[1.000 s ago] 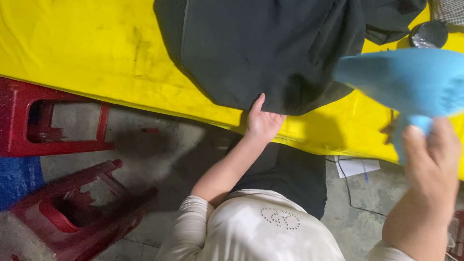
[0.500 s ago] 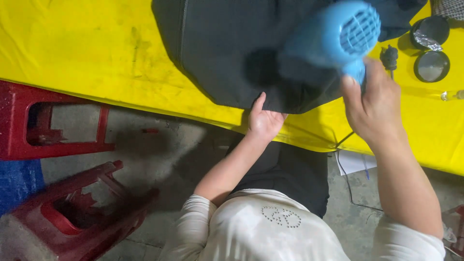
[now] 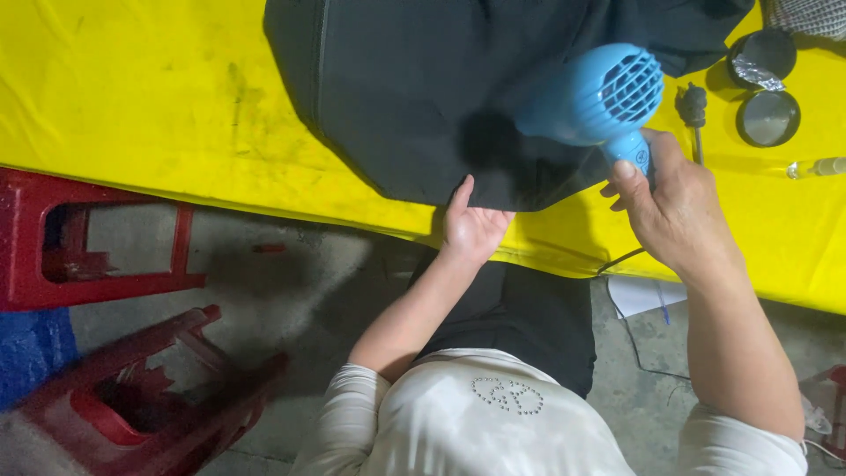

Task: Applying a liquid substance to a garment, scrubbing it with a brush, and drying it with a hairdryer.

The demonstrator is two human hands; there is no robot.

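Now, by parts:
Right hand (image 3: 674,207): fingers clenched round the handle of a blue hair dryer (image 3: 599,97), held above the surface with its grilled rear end turned up toward the camera and its nozzle aimed left at the cloth.
Left hand (image 3: 471,225): fingers released and laid flat, palm down, on the lower edge of the black garment (image 3: 441,88), right at the front edge of the surface.
Black garment: spread over the yellow surface (image 3: 132,97), its rounded lower hem reaching nearly to the near edge; the dryer's shadow falls as a dark patch just above the left hand.
Yellow surface: a smooth cover with faint dark smudges on the left part.
Containers: two round dark tins (image 3: 767,116) with shiny insides, far right, one above the other, well apart from the garment's hem; no label can be made out.
Small dark tool (image 3: 693,107): lies just left of the tins.
Paper (image 3: 643,295): a white sheet on the floor under the surface's edge, right side.
Red stools (image 3: 97,256): two plastic ones on the floor, left.
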